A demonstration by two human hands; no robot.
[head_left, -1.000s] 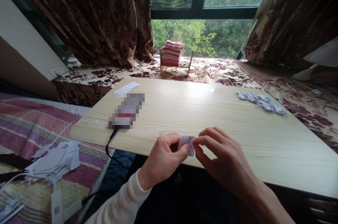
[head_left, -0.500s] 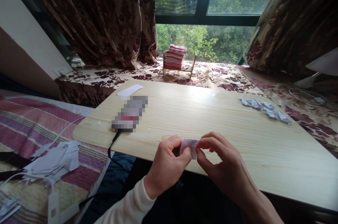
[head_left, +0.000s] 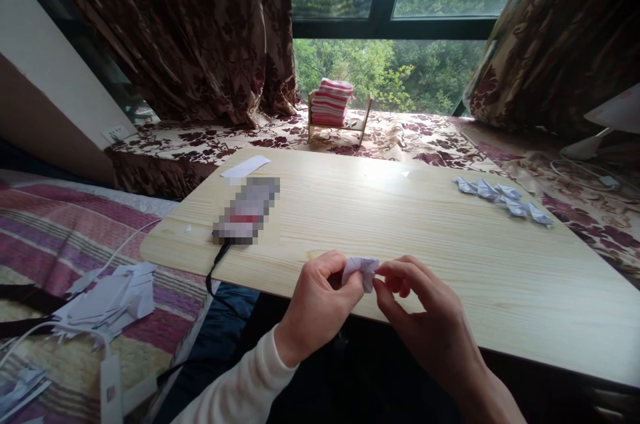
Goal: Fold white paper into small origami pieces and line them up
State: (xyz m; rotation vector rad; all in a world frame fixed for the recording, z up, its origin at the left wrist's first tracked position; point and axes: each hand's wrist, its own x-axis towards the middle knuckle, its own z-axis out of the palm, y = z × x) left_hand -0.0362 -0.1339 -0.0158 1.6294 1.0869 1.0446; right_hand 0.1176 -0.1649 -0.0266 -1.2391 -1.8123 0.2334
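Note:
A small piece of folded white paper (head_left: 361, 268) is held just above the near edge of the wooden table. My left hand (head_left: 323, 304) pinches its left side between thumb and bent index finger. At the paper's right edge, the thumb and index finger of my right hand (head_left: 425, 307) close in on a corner, their tips only slightly apart. Several folded white paper pieces (head_left: 505, 199) lie in a cluster on the right of the table. A long white paper strip (head_left: 246, 166) rests at the far left.
A blurred-out phone-like object (head_left: 247, 211) with a black strap lies on the table (head_left: 340, 211)'s left. Cut paper (head_left: 113, 301) and a white power strip (head_left: 111, 387) are on the striped bed. A small rack (head_left: 365, 124) with striped cloths (head_left: 331, 103) stands on the windowsill.
The folded paper has turned slightly in my fingers and shows more creases. My right thumb and index finger have shifted a little at its edge. The view has tilted slightly.

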